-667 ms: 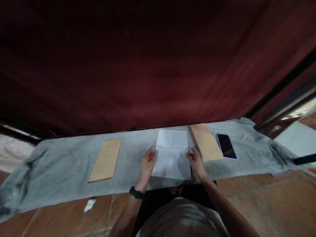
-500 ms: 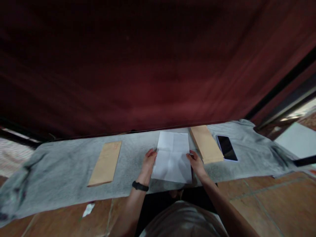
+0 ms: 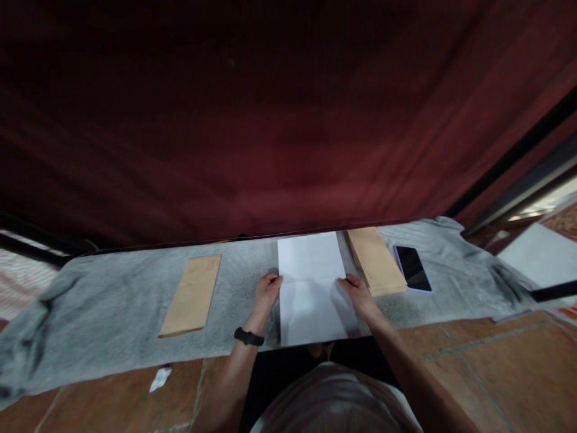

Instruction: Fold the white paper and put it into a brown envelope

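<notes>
A white sheet of paper [image 3: 313, 294] with faint fold creases lies spread out in front of me, over the grey cloth. My left hand [image 3: 267, 291] grips its left edge, thumb and fingers pinched together; a black band circles that wrist. On the opposite edge my right hand [image 3: 356, 291] pinches the paper at about the same height. Just right of the sheet is a stack of brown envelopes [image 3: 376, 261], close to my right hand. One more brown envelope [image 3: 192, 296] lies apart on the left.
Grey cloth [image 3: 121, 300] covers the long, narrow surface. A phone [image 3: 413, 268] with a dark screen lies right of the stack. Behind rises a dark red fabric [image 3: 279, 150]. A white scrap [image 3: 160, 379] is on the tiled floor [image 3: 121, 403].
The sheet has turned slightly and come a little nearer to me, its creases looking flatter. Both hands keep hold of its edges.
</notes>
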